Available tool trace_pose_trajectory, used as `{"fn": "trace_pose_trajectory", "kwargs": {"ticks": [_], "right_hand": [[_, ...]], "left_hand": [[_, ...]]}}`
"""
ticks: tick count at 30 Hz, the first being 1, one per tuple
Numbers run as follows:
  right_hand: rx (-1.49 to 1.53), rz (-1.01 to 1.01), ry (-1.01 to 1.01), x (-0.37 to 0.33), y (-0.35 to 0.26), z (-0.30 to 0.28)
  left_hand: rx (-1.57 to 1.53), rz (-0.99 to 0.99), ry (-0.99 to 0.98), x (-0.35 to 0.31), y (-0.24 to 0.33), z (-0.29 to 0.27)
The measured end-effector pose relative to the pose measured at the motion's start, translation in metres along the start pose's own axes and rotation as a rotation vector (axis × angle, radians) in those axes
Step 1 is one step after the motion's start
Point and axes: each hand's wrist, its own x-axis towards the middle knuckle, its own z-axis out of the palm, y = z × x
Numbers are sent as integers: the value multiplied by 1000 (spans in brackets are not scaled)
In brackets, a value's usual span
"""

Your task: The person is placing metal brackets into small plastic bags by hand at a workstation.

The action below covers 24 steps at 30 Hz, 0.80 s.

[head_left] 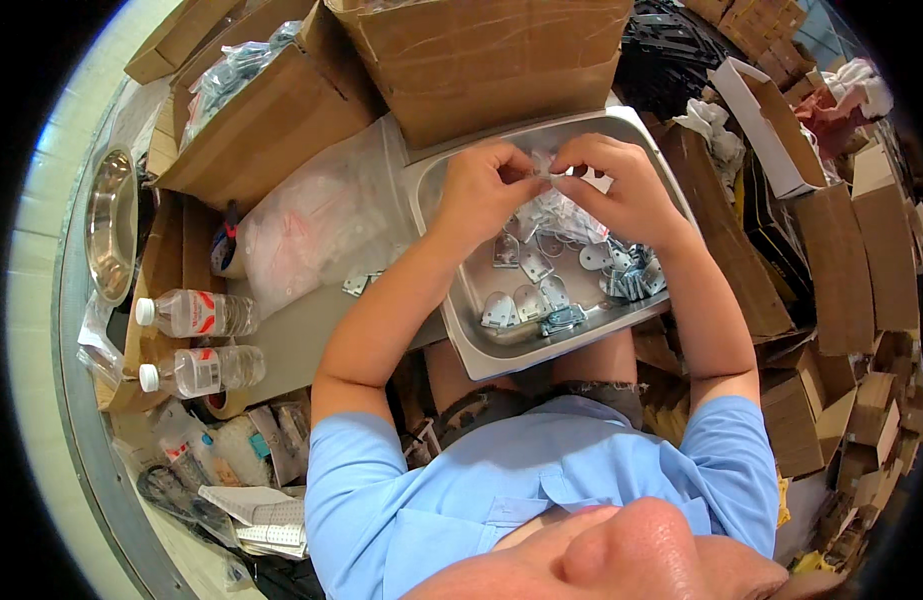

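Note:
My left hand (486,190) and my right hand (626,190) meet over the far part of a steel tray (461,345). Their thumbs and forefingers pinch a small clear plastic bag (547,170), mostly hidden by the fingers. Beneath them in the tray lies a heap of small clear plastic bags (566,218). Flat metal plates with holes (529,300) are spread nearer to me, some rounded at one end. A denser pile of metal plates (636,275) fills the tray's right side.
Left of the tray is a large clear plastic bag (316,215) with reddish print. Two water bottles (206,313) (216,370) lie beyond it. Cardboard boxes (491,70) border the tray's far side, and more boxes (726,230) crowd the right.

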Motion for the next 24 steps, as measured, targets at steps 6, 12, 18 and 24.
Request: {"fn": "trace_pose_trajectory", "kwargs": {"ticks": [6, 12, 18, 24], "right_hand": [[13, 304, -255, -1, 5, -5], [-169, 65, -293, -8, 3, 2], [110, 335, -161, -2, 7, 9], [50, 63, -777, -24, 6, 40]], "left_hand": [[105, 152, -58, 2, -1, 1], [432, 504, 96, 0, -5, 7], [259, 105, -17, 2, -10, 3], [-85, -25, 152, 12, -20, -2]]}}
